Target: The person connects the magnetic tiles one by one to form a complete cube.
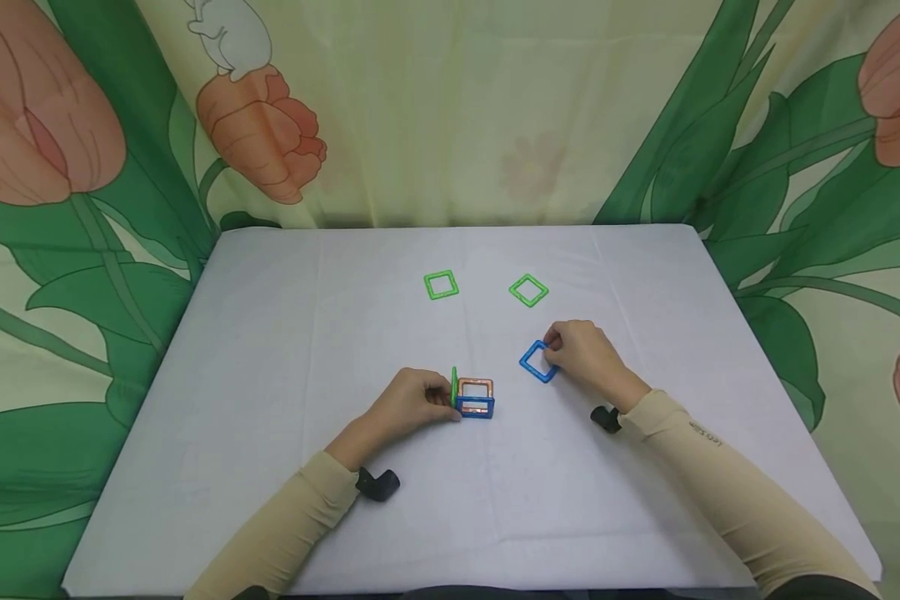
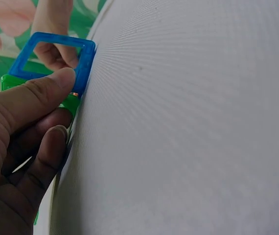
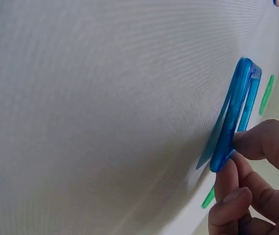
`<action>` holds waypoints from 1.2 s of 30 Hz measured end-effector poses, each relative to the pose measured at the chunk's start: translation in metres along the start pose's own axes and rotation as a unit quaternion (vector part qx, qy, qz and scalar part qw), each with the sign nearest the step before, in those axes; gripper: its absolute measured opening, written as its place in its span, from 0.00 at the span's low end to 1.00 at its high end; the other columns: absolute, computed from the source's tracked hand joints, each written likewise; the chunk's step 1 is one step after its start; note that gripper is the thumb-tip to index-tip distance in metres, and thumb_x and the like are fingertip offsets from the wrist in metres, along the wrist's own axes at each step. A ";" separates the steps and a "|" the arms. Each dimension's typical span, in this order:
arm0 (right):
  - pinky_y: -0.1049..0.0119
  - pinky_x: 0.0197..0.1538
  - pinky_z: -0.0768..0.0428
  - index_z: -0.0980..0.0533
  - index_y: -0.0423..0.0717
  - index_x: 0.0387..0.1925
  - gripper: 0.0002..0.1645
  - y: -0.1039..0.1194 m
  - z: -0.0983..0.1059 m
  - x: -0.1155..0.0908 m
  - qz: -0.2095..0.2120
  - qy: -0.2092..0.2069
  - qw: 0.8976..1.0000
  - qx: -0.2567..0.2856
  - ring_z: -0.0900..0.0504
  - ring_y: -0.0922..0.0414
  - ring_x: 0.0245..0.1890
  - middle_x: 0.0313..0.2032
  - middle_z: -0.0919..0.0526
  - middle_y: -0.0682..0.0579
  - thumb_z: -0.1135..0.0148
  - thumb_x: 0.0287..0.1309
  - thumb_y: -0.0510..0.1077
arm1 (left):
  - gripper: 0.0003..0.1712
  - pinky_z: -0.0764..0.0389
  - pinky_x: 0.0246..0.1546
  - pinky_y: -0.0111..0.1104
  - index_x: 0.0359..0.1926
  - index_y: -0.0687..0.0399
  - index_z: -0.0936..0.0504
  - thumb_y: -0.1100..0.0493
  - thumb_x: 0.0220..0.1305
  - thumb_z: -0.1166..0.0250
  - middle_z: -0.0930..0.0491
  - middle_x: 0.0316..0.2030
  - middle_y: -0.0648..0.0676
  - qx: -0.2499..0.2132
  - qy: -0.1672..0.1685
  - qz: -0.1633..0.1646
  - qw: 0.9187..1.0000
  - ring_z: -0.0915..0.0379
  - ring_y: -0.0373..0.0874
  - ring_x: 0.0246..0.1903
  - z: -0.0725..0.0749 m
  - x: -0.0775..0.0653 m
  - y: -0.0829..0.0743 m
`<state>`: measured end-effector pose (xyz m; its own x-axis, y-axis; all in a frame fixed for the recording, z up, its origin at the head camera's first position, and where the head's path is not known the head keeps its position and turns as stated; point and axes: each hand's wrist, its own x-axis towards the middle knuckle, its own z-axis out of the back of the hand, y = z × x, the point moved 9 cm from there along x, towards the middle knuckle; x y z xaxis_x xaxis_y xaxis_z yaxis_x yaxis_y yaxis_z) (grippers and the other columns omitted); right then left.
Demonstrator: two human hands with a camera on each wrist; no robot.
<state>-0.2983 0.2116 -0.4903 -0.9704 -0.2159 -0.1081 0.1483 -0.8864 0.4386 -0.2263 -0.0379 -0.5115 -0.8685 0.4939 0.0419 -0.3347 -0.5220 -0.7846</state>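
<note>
My left hand (image 1: 418, 398) holds the left side of a small standing structure of square magnetic tiles. Its parts are an upright green tile (image 1: 454, 385), a blue tile (image 1: 476, 407) at the front and an orange tile (image 1: 476, 385) behind. In the left wrist view, the thumb lies over the corner where blue and green frames meet; fingertips behind are partly hidden. To the right, my right hand (image 1: 587, 357) pinches a separate blue square tile (image 1: 527, 360) by one corner. The right wrist view shows this blue frame (image 3: 231, 115) tilted just above the cloth, between thumb and fingers.
Two green square tiles lie flat farther back, one on the left (image 1: 442, 285) and one on the right (image 1: 528, 291). A white cloth (image 1: 255, 350) covers the table. Behind it hangs a printed curtain (image 1: 435, 117).
</note>
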 end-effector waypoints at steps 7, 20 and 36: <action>0.58 0.41 0.16 0.16 0.40 0.43 0.10 0.017 0.007 0.005 0.017 -0.039 0.999 0.008 0.17 0.51 0.37 0.38 0.14 0.46 0.33 0.59 0.37 | 0.12 0.22 0.27 0.27 0.30 0.50 0.14 0.58 0.50 0.17 0.19 0.24 0.42 0.003 0.000 0.003 1.000 0.26 0.34 0.25 0.000 0.000 0.001; 0.58 0.46 0.14 0.17 0.46 0.43 0.07 0.091 -0.006 0.012 0.106 -0.023 0.994 0.026 0.14 0.55 0.40 0.40 0.11 0.49 0.31 0.64 0.38 | 0.11 0.22 0.27 0.27 0.30 0.50 0.14 0.58 0.51 0.17 0.19 0.24 0.42 -0.002 0.003 0.005 1.000 0.26 0.35 0.25 -0.001 0.001 0.003; 0.62 0.45 0.14 0.16 0.44 0.43 0.06 0.134 -0.025 -0.018 0.172 0.029 0.984 0.042 0.13 0.58 0.42 0.40 0.10 0.50 0.31 0.65 0.37 | 0.12 0.23 0.26 0.26 0.28 0.50 0.15 0.56 0.51 0.17 0.20 0.23 0.42 0.003 0.005 -0.009 1.000 0.27 0.33 0.23 0.000 0.002 0.000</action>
<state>-0.2560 0.0862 -0.4523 -0.8522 -0.5232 0.0099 0.4482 -0.7200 0.5299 -0.2279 -0.0371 -0.5113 -0.8582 0.5107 0.0505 -0.3530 -0.5161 -0.7804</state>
